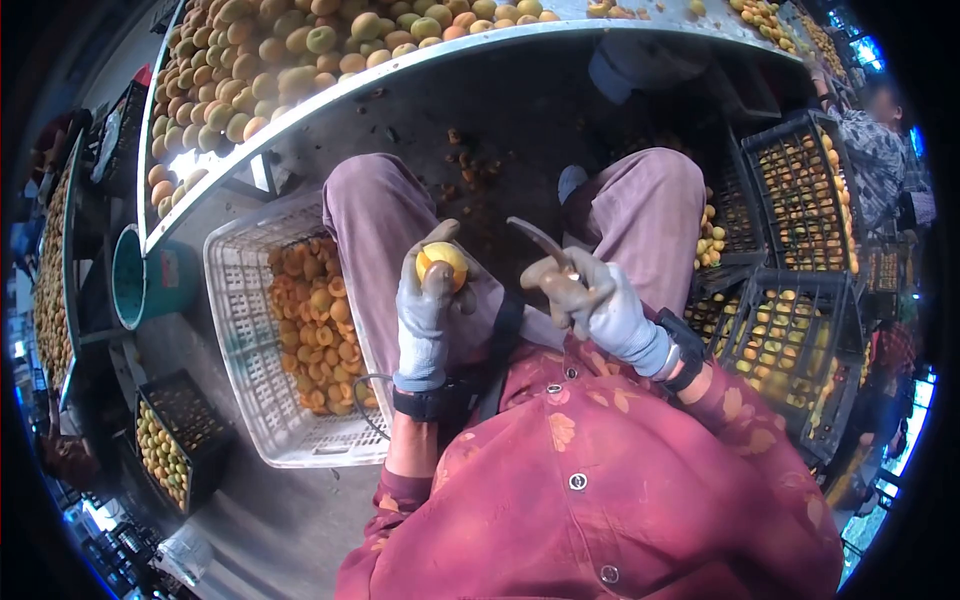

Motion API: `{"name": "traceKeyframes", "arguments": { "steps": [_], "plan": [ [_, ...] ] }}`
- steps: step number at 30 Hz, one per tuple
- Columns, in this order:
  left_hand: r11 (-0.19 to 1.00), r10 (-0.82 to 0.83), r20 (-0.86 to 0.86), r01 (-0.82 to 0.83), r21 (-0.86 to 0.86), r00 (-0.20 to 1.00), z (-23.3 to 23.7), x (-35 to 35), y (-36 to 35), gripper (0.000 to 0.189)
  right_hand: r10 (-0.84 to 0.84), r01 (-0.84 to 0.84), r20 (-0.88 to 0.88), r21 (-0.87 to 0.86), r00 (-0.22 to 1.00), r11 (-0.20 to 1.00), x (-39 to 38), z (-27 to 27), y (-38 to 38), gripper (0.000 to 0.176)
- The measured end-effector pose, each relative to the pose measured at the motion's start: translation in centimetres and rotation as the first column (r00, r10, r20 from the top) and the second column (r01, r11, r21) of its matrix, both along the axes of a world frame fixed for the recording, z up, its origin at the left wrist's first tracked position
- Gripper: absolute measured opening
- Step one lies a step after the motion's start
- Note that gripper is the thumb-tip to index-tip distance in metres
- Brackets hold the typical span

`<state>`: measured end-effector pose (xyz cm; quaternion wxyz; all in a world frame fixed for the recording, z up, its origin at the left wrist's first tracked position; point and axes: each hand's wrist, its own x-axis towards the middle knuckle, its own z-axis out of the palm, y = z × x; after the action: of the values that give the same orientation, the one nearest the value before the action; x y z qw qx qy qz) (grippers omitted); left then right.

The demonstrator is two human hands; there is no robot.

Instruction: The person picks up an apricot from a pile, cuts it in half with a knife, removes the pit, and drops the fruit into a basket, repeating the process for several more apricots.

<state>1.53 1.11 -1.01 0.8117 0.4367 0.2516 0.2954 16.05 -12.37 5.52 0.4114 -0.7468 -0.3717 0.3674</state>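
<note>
My left hand [430,300], in a white glove with brownish fingers, holds a yellow-orange fruit [441,264] between thumb and fingers, above my knee. To the right, my right hand [590,300], gloved the same way, is closed on the handle of a curved knife [538,237]. Its blade points up and to the left, apart from the fruit. Beside my left leg stands a white plastic basket [237,330] holding many orange fruit halves [315,325].
A metal-edged table [330,95] heaped with whole fruit [290,50] stands in front. Black crates of fruit [800,200] are stacked at the right. A green bucket [165,290] and another crate [180,435] stand left. A co-worker [875,150] is at the far right.
</note>
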Motion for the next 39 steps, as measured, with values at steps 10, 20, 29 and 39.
{"name": "traceKeyframes", "arguments": {
  "steps": [10, 20, 29, 39],
  "plan": [
    [0.562, 0.22, -0.44, 0.255, 0.787, 0.871, 2.1, 1.0, -2.0, 0.055, 0.004, -0.04, -0.643, -0.041, 0.766, 0.998, 0.2, -1.0, 5.3, 0.039],
    [0.998, 0.038, 0.041, -0.035, -0.054, 0.998, 1.4, 0.1, -1.2, 0.054, -0.064, 0.141, -0.842, 0.015, 0.536, 0.99, -0.5, -1.2, 4.8, 0.026],
    [0.931, 0.075, 0.287, 0.036, -0.363, 0.955, 0.5, -1.2, 0.7, 0.059, -0.194, 0.423, -0.585, 0.285, 0.788, 0.86, 0.8, 1.6, 8.5, 0.03],
    [0.864, 0.161, 0.287, 0.006, -0.504, 0.944, 0.2, -1.4, 0.6, 0.054, 0.074, 0.089, -0.304, 0.487, 0.95, 0.869, -1.5, 6.7, 13.3, 0.038]
  ]
}}
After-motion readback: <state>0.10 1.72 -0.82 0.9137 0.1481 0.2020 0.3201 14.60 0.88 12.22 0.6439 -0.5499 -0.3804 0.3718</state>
